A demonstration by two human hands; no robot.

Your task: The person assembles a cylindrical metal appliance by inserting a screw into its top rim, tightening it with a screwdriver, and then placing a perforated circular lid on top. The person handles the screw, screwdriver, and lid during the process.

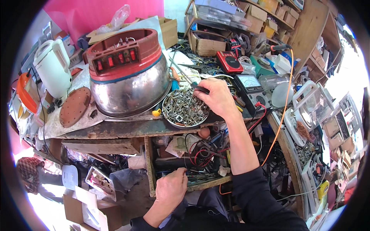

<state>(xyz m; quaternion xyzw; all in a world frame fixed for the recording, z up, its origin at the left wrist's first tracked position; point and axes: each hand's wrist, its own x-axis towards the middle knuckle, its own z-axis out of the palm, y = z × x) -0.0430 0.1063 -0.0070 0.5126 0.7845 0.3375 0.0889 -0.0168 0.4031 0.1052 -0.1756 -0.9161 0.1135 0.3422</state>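
Note:
A screwdriver with a dark green handle is gripped in my right hand, its long shaft pointing up and to the left. Just below that hand stands a round tin heaped with small screws and nuts. My left hand is closed at the front edge of an open wooden drawer; its curled fingers hide what they hold, if anything. Left of the tin, a large metal pot-shaped appliance rests upside down, its red base with several red switches facing up. A brown perforated disc leans beside it.
Tangled wires and tools fill the drawer. Beyond my right hand are an analog multimeter and a red radio-like box. An orange cable hangs past my right forearm. A white kettle stands far left.

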